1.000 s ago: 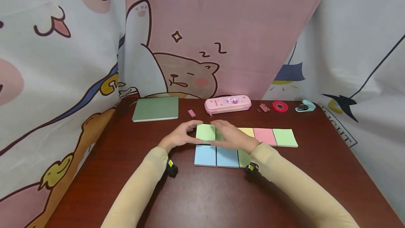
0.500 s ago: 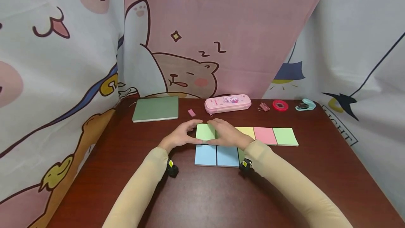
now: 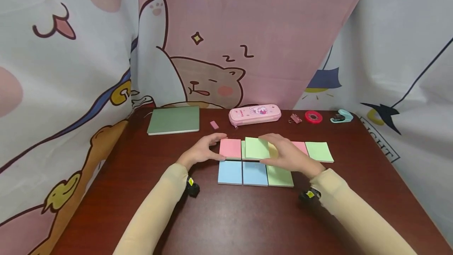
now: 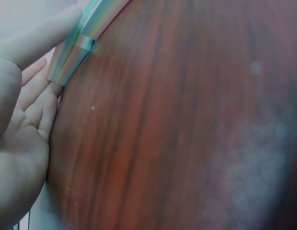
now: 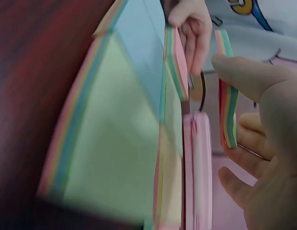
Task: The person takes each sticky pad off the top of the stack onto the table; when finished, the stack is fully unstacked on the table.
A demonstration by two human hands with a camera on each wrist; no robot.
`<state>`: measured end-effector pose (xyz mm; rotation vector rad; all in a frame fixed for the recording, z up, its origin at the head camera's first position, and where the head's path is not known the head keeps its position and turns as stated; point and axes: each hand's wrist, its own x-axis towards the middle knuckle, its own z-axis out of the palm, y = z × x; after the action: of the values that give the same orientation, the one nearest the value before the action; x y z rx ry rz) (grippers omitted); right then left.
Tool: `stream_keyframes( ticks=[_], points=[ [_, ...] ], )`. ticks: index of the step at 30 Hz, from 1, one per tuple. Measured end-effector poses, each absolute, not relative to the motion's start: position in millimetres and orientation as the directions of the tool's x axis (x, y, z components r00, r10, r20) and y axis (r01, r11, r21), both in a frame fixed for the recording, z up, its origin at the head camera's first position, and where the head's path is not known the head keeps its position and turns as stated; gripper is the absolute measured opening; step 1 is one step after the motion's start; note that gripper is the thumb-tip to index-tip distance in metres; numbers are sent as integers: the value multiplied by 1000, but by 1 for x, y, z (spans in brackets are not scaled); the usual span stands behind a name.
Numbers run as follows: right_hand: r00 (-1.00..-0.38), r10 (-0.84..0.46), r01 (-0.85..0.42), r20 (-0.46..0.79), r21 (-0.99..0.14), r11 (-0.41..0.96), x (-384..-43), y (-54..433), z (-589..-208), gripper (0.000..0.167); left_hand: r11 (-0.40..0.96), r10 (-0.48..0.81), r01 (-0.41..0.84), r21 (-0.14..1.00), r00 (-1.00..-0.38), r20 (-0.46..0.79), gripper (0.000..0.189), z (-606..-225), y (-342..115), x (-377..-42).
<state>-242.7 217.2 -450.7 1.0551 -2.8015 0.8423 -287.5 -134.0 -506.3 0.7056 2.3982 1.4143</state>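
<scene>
My left hand [image 3: 201, 151] grips a sticky note pad [image 3: 230, 148] with a pink top at the left end of the back row, thumb on its near edge, fingers on the far one. In the left wrist view, the pad's striped edge [image 4: 74, 57] shows between thumb and fingers. My right hand [image 3: 291, 154] pinches a green-topped sticky note pad [image 3: 256, 148] by its edges. This pad hangs above the back row, its layered side [image 5: 229, 103] visible in the right wrist view. Beneath it lies another green pad, partly covered, and a yellow pad [image 3: 273, 151] mostly behind the right hand.
Two blue pads [image 3: 242, 173] and a green pad [image 3: 280, 176] form the front row. Pink and green [image 3: 319, 152] pads lie to the right. Along the back are a green notebook [image 3: 174, 121], eraser [image 3: 214, 125], pencil case [image 3: 255, 115], binder clip [image 3: 295, 119], red tape roll [image 3: 313, 117] and stapler-like item [image 3: 341, 116].
My right hand has lifted the green pad off the left stack and carried it right, uncovering the pink top. The left hand has stayed in place.
</scene>
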Motion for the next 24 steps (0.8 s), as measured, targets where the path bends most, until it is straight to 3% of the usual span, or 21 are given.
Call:
stream_keyframes(
  ticks=[13,24],
  points=[
    [-841,-527,-529,122,-392,753,-194,321,-462,83,426,531,275,862,-847,8,89,-505,-134,-287],
    [-824,-543,-566,165,-309,764,-181,357,-470,80,425,527,270,864,-850,7,89,-506,-133,-287]
  ],
)
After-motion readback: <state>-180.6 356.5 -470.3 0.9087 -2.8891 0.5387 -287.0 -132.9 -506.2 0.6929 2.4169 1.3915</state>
